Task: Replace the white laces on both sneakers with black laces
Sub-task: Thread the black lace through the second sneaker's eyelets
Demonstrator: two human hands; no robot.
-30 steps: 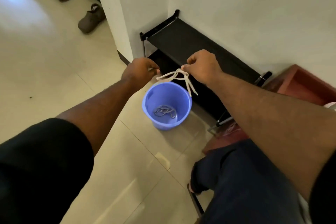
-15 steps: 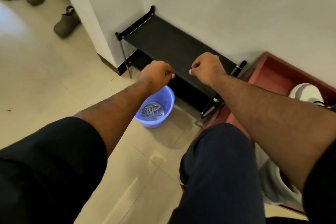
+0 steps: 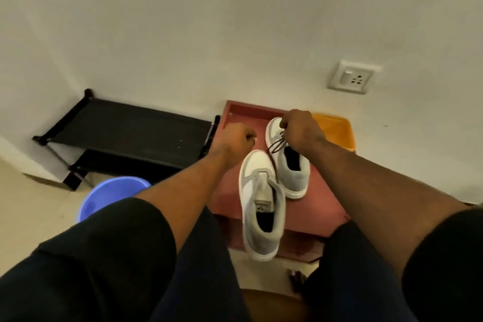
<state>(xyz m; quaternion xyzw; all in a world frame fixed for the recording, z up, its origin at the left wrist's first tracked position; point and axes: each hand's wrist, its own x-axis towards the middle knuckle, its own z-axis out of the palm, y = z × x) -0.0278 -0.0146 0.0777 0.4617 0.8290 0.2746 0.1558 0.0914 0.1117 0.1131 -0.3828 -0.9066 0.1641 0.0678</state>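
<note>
On the red tray (image 3: 321,198), our right hand (image 3: 298,129) pinches the far sneaker's (image 3: 292,165) black lace (image 3: 277,144); left hand (image 3: 236,137) is clenched, holding nothing we can see. Lace looks limp and light, so we'd grab near the tip.

Home entryway: shoe rack (image 3: 130,131), tiled floor (image 3: 34,206), wall socket (image 3: 351,77).

left hand (image 3: 236,136): curled, above red tray (image 3: 324,191)
right hand (image 3: 298,128): over far grey-white sneaker (image 3: 288,165), at its black lace (image 3: 277,145)
near grey-white sneaker (image 3: 261,206): laceless
</note>
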